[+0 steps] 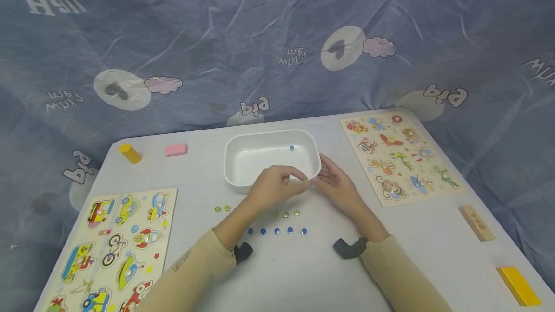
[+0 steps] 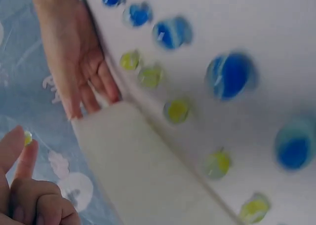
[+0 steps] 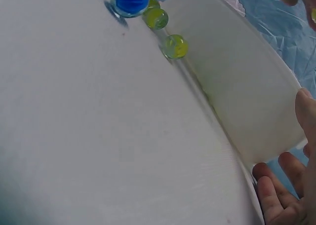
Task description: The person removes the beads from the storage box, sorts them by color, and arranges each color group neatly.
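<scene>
My left hand (image 1: 274, 188) pinches a small yellow-green marble (image 2: 28, 138) between thumb and index finger, just above the near right rim of a white tray (image 1: 243, 183). At the tray's right corner, my right hand (image 1: 340, 189) grips the wall, its thumb at the rim and its fingers against the side. Inside the tray lies one blue marble (image 1: 292, 148). On the table in front stand a row of several yellow-green marbles (image 1: 285, 214) and, nearer me, a row of several blue marbles (image 1: 277, 231). The left forearm partly covers the rows in the head view.
A vehicle puzzle board (image 1: 169, 225) lies at the left, an insect puzzle board (image 1: 368, 177) at the right. Behind the left board are a yellow cylinder (image 1: 130, 153) and a pink block (image 1: 176, 150). A wooden block (image 1: 476, 223) and a yellow block (image 1: 518, 286) lie near the right edge.
</scene>
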A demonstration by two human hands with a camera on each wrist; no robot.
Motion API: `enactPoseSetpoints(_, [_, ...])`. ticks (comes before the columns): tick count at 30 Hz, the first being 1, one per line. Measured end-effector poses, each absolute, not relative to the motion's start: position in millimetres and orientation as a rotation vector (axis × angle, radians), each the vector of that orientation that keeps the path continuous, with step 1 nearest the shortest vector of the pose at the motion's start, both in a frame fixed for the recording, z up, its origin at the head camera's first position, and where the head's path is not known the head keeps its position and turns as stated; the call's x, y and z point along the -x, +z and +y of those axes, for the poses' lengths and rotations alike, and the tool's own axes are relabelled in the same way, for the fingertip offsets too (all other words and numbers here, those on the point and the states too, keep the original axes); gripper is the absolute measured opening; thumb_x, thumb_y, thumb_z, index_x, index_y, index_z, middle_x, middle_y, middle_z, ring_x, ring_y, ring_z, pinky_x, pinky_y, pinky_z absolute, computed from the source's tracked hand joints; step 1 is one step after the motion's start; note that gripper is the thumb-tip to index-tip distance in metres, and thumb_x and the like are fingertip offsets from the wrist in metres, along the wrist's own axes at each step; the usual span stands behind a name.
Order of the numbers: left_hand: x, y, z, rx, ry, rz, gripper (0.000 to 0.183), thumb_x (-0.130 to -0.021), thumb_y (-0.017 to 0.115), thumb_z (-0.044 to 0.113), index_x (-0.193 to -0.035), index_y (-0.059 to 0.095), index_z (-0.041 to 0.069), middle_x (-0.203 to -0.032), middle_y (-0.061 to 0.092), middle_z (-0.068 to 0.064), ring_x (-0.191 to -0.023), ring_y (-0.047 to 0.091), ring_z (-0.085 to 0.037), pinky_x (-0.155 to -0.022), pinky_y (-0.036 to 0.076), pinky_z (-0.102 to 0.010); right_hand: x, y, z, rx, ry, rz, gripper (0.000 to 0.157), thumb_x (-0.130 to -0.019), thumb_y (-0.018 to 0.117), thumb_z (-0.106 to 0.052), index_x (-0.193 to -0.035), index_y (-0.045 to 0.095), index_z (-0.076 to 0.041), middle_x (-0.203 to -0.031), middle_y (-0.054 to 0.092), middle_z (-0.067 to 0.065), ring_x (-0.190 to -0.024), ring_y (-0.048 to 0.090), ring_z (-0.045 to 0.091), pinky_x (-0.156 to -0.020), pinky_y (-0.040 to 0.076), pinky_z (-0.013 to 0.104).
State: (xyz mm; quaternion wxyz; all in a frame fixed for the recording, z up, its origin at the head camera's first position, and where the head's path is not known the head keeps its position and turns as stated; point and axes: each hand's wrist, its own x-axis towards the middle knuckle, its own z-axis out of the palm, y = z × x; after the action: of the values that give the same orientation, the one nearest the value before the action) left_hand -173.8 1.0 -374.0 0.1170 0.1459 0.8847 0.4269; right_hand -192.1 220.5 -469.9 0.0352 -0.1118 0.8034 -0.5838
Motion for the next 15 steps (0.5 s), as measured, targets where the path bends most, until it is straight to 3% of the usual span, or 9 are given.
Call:
enactPoseSetpoints(5, [163, -392, 6, -0.391, 1.136, 2.607, 0.016, -0.080, 0.072, 0.041, -0.092, 0.072, 0.031, -0.053, 0.050, 0.004, -0.045, 0.045, -0.008, -0.043, 0.035, -0.023, 194, -473, 224, 0.369, -1.861, 2.407, 0.068, -0.088, 0.066, -0.031, -0.146, 0.030, -0.032, -0.146, 0.045, 0.003, -0.123, 0.055, 0.024, -0.094, 0.047, 0.021])
enactPoseSetpoints(10, [158, -407, 12, -0.409, 1.024, 2.628, 0.017, -0.079, 0.072, 0.039, -0.092, 0.072, 0.028, -0.073, 0.064, 0.009, -0.055, 0.057, -0.005, -0.055, 0.044, -0.024, 194, -473, 226, 0.343, -1.872, 2.379, 0.069, -0.088, 0.066, -0.032, -0.146, 0.030, -0.032, -0.145, 0.045, 0.004, -0.125, 0.054, 0.023, -0.094, 0.047, 0.021])
enactPoseSetpoints(15, [156, -416, 19, -0.478, 0.860, 2.686, 0.013, -0.078, 0.072, 0.040, -0.087, 0.072, 0.030, -0.086, 0.068, 0.013, -0.063, 0.054, -0.001, -0.060, 0.043, -0.023, 191, -469, 223, 0.309, -1.865, 2.367, 0.069, -0.089, 0.065, -0.030, -0.147, 0.028, -0.031, -0.146, 0.045, 0.004, -0.126, 0.052, 0.023, -0.093, 0.047, 0.020])
